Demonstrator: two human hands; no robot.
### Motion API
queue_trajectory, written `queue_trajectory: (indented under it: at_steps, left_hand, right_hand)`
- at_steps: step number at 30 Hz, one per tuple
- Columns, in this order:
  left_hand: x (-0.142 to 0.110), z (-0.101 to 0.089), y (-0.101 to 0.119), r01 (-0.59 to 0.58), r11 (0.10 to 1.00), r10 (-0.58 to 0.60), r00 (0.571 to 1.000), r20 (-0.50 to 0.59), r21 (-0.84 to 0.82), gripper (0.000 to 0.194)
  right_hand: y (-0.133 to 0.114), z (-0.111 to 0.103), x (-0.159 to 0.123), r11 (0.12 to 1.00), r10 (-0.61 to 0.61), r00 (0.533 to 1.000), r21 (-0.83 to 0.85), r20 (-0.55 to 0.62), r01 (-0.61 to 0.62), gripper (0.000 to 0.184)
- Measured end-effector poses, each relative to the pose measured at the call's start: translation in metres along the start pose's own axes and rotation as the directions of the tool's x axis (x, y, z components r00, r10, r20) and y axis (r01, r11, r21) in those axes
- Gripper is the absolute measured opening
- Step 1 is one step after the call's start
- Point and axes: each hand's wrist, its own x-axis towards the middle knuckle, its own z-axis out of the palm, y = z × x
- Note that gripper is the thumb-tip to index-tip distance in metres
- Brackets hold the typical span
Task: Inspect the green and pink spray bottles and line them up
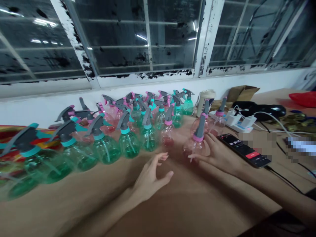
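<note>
My right hand [214,152] is wrapped round the body of a clear pink spray bottle [194,144] with a grey trigger head and pink collar. The bottle stands upright at the table's middle right. To its left, my left hand [150,176] hovers above the table with thumb and fingers apart, holding nothing. Nearest to that hand are a pink spray bottle [168,133] and a green spray bottle [148,136] with a turquoise collar. Two more pink-collared bottles, one of them a pink spray bottle [219,117], stand behind my right hand, which partly hides them.
Several green spray bottles [107,148] form a front row at the left, with more bottles crowded behind. A phone [244,149] lies beside my right forearm. Beyond it are a power strip [238,123] with white chargers and cables, a cardboard box [243,93] and a pale canister [205,100].
</note>
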Motion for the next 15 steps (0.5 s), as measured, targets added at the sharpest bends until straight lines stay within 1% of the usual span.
queue_trajectory:
  at_steps: [3,6,11,15]
  left_hand:
    - [-0.002,0.005,-0.008,-0.009,0.995,0.009,1.000,0.004,0.101,0.041]
    - [-0.002,0.008,-0.010,-0.029,0.990,0.028,1.000,0.010,0.142,0.040]
    - [-0.001,0.010,-0.011,-0.102,0.961,0.089,0.994,0.063,0.256,0.041]
    - [-0.001,0.010,-0.012,-0.104,0.956,0.087,0.993,0.074,0.273,0.042]
  right_hand:
    - [0.024,0.003,0.015,1.000,-0.003,1.000,-0.011,-0.014,0.003,0.069]
    - [0.036,0.010,0.032,0.999,-0.025,0.999,-0.045,-0.020,0.024,0.066]
    - [0.038,0.020,0.054,0.995,-0.054,0.997,-0.084,-0.059,0.049,0.052]
    - [0.038,0.027,0.065,0.994,-0.038,0.996,-0.107,-0.081,0.029,0.052]
